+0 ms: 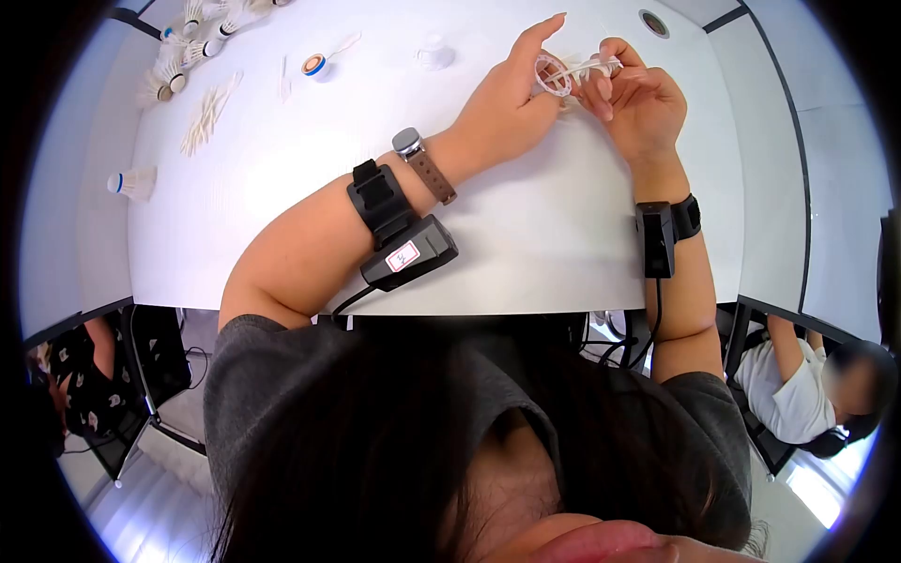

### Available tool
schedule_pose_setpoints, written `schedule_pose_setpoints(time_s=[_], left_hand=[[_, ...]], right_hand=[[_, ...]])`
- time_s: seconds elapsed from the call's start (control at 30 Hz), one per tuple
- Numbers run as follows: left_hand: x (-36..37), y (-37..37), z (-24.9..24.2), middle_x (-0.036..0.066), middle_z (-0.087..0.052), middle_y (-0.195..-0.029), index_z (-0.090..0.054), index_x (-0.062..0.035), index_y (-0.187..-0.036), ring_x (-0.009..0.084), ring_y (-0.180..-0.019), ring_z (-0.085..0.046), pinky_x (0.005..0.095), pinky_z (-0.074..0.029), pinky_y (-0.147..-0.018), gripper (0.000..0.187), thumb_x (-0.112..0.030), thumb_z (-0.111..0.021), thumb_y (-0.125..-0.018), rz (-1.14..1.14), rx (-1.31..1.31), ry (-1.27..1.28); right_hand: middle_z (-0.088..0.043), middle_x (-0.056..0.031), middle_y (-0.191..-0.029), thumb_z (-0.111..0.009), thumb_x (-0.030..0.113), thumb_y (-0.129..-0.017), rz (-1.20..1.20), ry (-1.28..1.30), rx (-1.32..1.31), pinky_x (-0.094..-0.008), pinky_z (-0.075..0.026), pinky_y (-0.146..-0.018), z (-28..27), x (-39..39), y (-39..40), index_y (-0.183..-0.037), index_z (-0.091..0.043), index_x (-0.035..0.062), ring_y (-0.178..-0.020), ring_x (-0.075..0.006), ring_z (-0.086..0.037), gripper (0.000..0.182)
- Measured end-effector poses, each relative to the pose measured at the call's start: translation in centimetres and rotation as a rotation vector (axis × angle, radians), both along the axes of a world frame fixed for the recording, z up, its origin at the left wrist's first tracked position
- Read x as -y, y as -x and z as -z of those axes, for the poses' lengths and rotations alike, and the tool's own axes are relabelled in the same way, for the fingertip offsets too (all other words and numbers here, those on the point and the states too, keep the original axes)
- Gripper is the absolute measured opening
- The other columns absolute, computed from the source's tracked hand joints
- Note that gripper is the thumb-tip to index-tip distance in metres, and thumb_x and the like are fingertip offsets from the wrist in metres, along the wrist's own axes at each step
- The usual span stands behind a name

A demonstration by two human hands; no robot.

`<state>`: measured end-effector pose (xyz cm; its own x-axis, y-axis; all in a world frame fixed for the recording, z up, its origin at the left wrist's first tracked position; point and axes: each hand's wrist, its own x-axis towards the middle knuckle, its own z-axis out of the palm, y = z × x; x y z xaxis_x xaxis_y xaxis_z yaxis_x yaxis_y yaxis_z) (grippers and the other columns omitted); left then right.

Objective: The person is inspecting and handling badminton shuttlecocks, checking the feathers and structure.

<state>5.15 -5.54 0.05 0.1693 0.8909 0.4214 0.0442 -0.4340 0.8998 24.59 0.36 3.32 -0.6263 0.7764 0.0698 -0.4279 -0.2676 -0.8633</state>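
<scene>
Head cam: both hands, left (507, 98) and right (638, 98), pinch a half-built shuttlecock (568, 73) near the table's (526, 244) far edge. Looks featherlight and fragile, so I'd grip the base ring, not the feathers.

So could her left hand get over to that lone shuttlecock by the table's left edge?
Probably yes: bare table lies between, though the left hand is busy holding a small ring, and the shuttlecock sits far off.
</scene>
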Motion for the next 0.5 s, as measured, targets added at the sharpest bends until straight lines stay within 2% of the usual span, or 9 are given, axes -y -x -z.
schedule_pose_setpoints(time_s=[0.07, 0.2, 0.23, 0.27, 0.3, 0.33, 0.5], left_hand=[[0.4, -0.1, 0.1, 0.020, -0.065, -0.100, -0.027, -0.0076, -0.154, 0.0341, -0.087, -0.065, 0.0396, -0.051, -0.081, 0.076, 0.000, -0.046, -0.081, -0.064, -0.049, -0.034], [0.3, 0.1, -0.1, 0.018, -0.064, -0.098, -0.030, -0.0102, -0.154, 0.0322, -0.086, -0.064, 0.0391, -0.051, -0.081, 0.075, 0.000, -0.047, -0.082, -0.034, -0.061, -0.098], [0.3, 0.1, -0.1, 0.017, -0.064, -0.098, -0.031, -0.0111, -0.154, 0.0314, -0.086, -0.064, 0.0389, -0.051, -0.081, 0.075, 0.000, -0.047, -0.082, -0.033, -0.071, -0.140], [0.5, 0.2, -0.2, 0.009, -0.059, -0.101, -0.031, -0.0118, -0.156, 0.0195, -0.094, -0.059, 0.0330, -0.049, -0.090, 0.078, 0.003, -0.044, -0.081, 0.025, -0.072, -0.083], [0.5, 0.3, -0.3, 0.010, -0.059, -0.101, -0.031, -0.0116, -0.156, 0.0203, -0.094, -0.059, 0.0333, -0.049, -0.090, 0.078, 0.003, -0.044, -0.080, 0.017, -0.092, -0.111], [0.6, 0.3, -0.4, 0.010, -0.059, -0.101, -0.031, -0.0115, -0.156, 0.0211, -0.094, -0.060, 0.0337, -0.049, -0.090, 0.079, 0.003, -0.043, -0.080, 0.011, -0.113, -0.138], [0.8, 0.1, -0.5, 0.012, -0.059, -0.101, -0.033, -0.0108, -0.155, 0.0239, -0.094, -0.060, 0.0351, -0.049, -0.091, 0.079, 0.003, -0.043, -0.078, -0.012, -0.172, -0.155]], right_hand=[[-0.057, -0.0134, -0.068, -0.041, 0.021, -0.087, -0.017, 0.002, -0.008, -0.0346, -0.046, -0.089, 0.0, 0.0, 0.1, -0.110, -0.055, 0.0004, -0.058, -0.0193, -0.045, 0.034], [-0.057, -0.0112, -0.067, -0.041, 0.020, -0.088, 0.060, -0.024, 0.103, -0.0315, -0.046, -0.090, -0.6, 0.9, 0.8, -0.122, -0.056, -0.0025, -0.052, -0.0149, -0.043, 0.044], [-0.057, -0.0089, -0.066, -0.040, 0.022, -0.090, 0.014, -0.068, 0.088, -0.0291, -0.047, -0.081, -0.4, 0.7, 0.7, -0.128, -0.055, -0.0037, -0.050, -0.0121, -0.041, 0.048], [-0.057, -0.0083, -0.066, -0.040, 0.022, -0.090, -0.031, -0.069, 0.072, -0.0284, -0.047, -0.076, -0.1, 0.3, 0.4, -0.128, -0.056, -0.0035, -0.049, -0.0122, -0.041, 0.047], [-0.057, -0.0078, -0.066, -0.040, 0.022, -0.091, -0.077, -0.067, 0.055, -0.0278, -0.046, -0.070, 0.0, 0.2, 0.3, -0.127, -0.056, -0.0033, -0.048, -0.0124, -0.041, 0.047], [-0.058, -0.0075, -0.066, -0.040, 0.023, -0.092, -0.044, -0.076, 0.077, -0.0263, -0.042, -0.062, -0.1, 0.4, 0.4, -0.119, -0.058, -0.0019, -0.047, -0.0120, -0.039, 0.041], [-0.059, -0.0071, -0.066, -0.042, 0.023, -0.092, -0.154, -0.081, 0.013, -0.0257, -0.039, -0.059, 0.4, -0.3, 0.0, -0.104, -0.058, 0.0016, -0.047, -0.0112, -0.038, 0.029]])
